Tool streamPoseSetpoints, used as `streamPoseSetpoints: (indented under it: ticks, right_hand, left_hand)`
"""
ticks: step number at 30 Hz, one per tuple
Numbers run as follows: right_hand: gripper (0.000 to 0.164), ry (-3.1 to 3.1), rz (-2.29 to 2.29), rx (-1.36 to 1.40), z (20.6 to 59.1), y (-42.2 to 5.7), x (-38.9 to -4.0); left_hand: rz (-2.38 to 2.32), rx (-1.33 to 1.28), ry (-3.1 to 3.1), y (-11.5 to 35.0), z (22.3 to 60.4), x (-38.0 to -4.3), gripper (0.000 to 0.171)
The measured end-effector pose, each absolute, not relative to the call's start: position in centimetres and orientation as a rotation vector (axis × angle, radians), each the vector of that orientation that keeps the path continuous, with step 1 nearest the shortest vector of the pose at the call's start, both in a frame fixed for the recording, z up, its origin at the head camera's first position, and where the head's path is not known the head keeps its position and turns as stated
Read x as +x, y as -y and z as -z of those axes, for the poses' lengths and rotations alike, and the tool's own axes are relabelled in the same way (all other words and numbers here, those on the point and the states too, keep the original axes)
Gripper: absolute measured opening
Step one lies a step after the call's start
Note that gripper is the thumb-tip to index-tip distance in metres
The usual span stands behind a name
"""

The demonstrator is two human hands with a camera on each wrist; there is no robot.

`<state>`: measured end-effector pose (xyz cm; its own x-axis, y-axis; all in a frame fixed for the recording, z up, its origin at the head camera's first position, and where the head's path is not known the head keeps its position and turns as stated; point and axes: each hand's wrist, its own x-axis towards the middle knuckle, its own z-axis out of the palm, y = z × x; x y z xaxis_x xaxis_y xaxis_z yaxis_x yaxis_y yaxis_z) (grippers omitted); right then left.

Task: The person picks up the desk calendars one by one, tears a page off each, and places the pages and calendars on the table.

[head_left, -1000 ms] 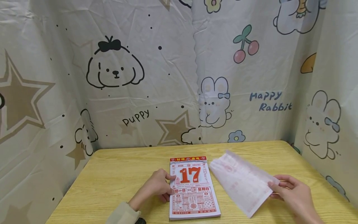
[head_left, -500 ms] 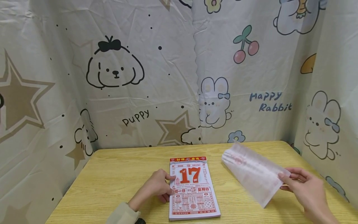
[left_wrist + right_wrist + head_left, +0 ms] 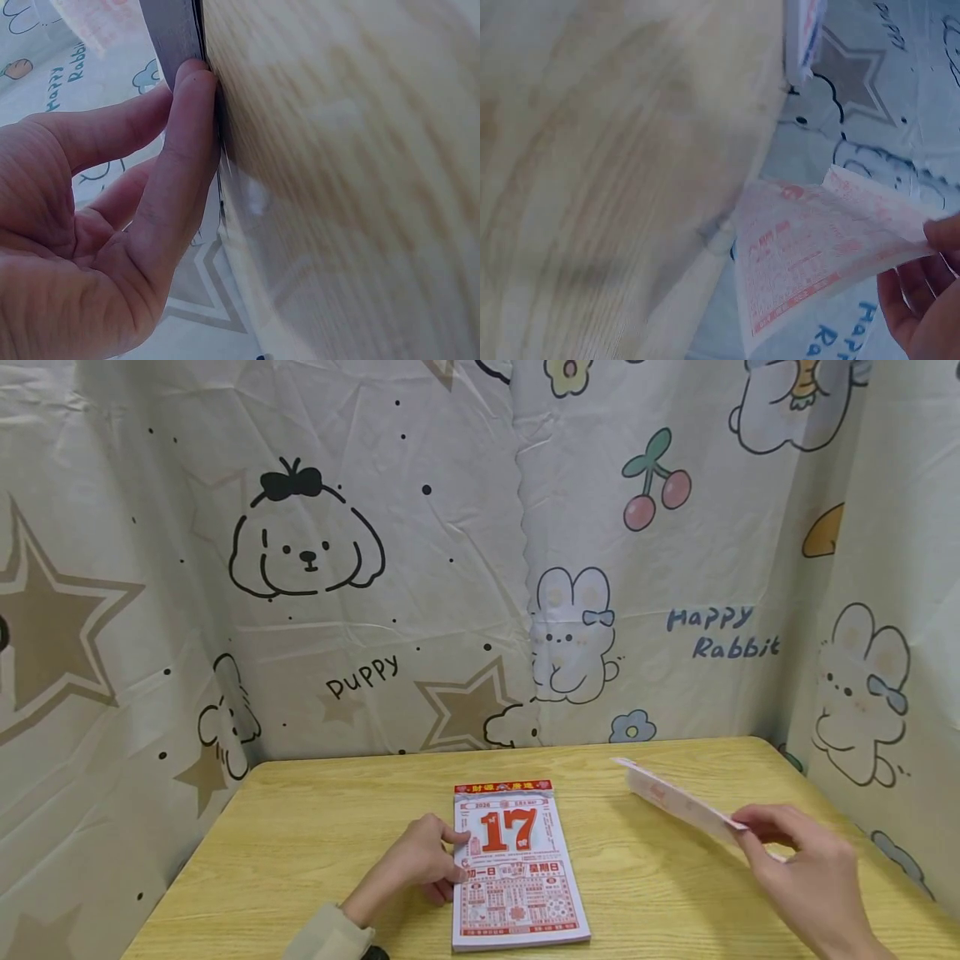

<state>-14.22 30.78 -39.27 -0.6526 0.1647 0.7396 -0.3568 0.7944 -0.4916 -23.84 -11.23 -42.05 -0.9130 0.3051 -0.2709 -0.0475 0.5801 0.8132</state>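
A tear-off calendar (image 3: pixel 517 893) lies on the table, its top sheet showing a large red 17 under a red header strip. My left hand (image 3: pixel 429 862) grips its left edge, thumb over the sheet. The left wrist view shows the fingers (image 3: pixel 180 165) of that hand against the side of the calendar (image 3: pixel 172 34), low by the tabletop. To the right, my right hand (image 3: pixel 810 872) pinches a loose calendar page (image 3: pixel 678 802) by one edge between thumb and fingers. The thin page, with red print, hangs above the table and bends in the right wrist view.
The yellow wood-grain table (image 3: pixel 315 827) extends to both sides of the calendar. A pale printed cloth (image 3: pixel 450 527) with rabbits, stars and a puppy hangs behind the table and along both sides.
My right hand has carried the loose page rightward, away from the calendar, and tilted it so it now appears nearly edge-on. My left hand has stayed on the calendar's left edge.
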Motion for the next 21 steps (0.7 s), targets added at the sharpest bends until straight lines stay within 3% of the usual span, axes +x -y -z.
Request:
streamPoseSetpoints:
  ticks: [6, 13, 17, 21]
  right_hand:
    - [0.047, 2.307, -0.522, 0.564, 41.7, -28.8, -14.6]
    - [0.024, 3.008, -0.726, 0.644, 41.9, -27.6, -15.3]
    - [0.054, 3.141, -0.766, 0.606, 41.9, -27.5, -15.8]
    - [0.066, 3.097, -0.573, 0.667, 42.4, -27.5, -17.2]
  left_hand:
    - [-1.268, 0.216, -2.431, 11.5, 42.2, -23.8, 0.05]
    - [-1.259, 0.201, -2.441, 11.3, 42.2, -23.9, 0.05]
    - [-1.259, 0.204, -2.438, 11.2, 42.1, -23.9, 0.05]
    - [-1.265, 0.212, -2.439, 11.2, 42.2, -23.9, 0.05]
